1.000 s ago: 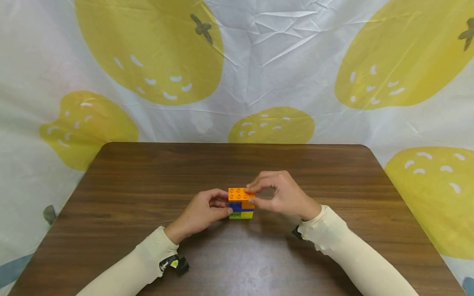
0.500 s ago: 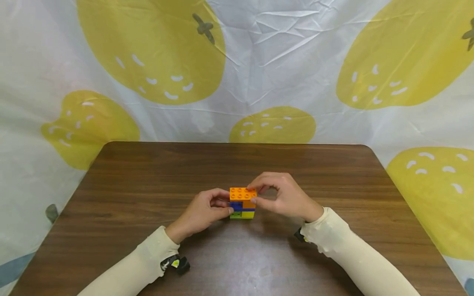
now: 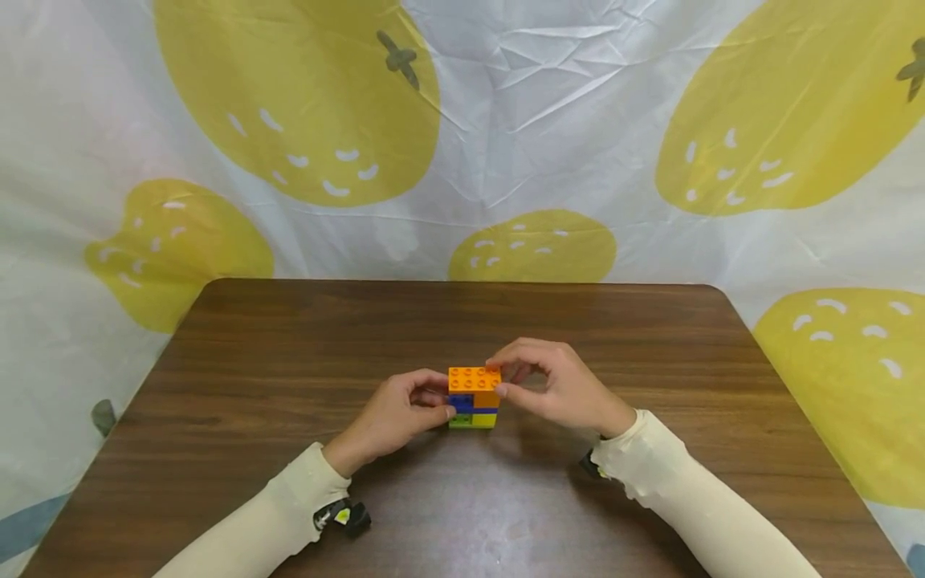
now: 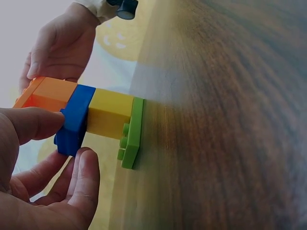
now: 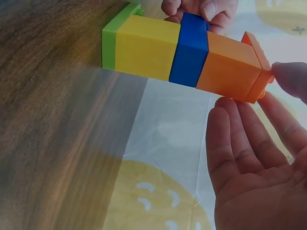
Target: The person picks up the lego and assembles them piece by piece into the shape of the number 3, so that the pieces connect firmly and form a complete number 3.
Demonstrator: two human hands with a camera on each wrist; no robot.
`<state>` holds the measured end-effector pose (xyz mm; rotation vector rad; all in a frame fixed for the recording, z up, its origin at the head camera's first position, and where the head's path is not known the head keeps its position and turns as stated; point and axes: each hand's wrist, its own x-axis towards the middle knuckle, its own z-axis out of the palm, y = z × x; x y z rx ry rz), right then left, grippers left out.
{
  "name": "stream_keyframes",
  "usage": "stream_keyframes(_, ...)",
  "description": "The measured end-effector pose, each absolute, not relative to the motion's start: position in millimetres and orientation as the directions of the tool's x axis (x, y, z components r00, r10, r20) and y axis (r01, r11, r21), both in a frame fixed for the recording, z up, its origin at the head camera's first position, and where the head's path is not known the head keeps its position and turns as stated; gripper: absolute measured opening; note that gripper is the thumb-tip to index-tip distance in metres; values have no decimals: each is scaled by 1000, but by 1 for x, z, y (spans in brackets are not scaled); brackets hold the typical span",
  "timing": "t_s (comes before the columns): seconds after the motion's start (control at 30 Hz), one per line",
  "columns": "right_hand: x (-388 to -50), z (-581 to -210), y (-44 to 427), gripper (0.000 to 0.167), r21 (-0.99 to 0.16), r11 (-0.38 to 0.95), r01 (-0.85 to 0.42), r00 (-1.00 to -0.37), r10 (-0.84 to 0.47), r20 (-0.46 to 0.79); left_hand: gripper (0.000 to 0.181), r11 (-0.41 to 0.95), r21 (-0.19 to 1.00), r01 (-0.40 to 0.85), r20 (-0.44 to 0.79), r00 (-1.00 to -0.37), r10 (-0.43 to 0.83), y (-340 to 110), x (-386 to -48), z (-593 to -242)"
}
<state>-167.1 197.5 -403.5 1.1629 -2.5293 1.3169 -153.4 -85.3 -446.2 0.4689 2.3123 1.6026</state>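
Observation:
A small tower of toy building bricks stands on the table. From the bottom it has a thin green plate (image 4: 137, 132), a yellow brick (image 5: 146, 45), a blue brick (image 5: 189, 52), an orange brick (image 5: 229, 67) and a thin orange plate (image 3: 473, 378), studs up. The blue brick's left end is pinched between the thumb and fingers of my left hand (image 3: 393, 413). At the tower's upper right, my right hand (image 3: 560, 389) touches the right corners of the orange plate with thumb and index fingertips. Its other fingers extend loosely beside the orange brick.
The dark wooden table (image 3: 325, 321) reaches back to a pale cloth (image 3: 477, 120) printed with large yellow fruit. A small black device (image 3: 343, 515) is strapped at my left wrist, and another (image 3: 591, 464) at my right.
My right fingertips have slid slightly rightward over the orange plate, toward its right corners. My left hand and the tower keep their places.

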Motion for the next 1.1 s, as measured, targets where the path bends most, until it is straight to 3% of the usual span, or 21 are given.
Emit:
stream_keyframes(0.6,-159,-412,203,41,-788,348,-508,-793,-546,270,39,307,947,91,-50,-905,423,-90,-152,-447)
stream_keyframes(1.1,-156,-427,200,39,-858,312,-407,-828,-522,203,40,296,951,89,-47,-904,424,-89,-151,-449)
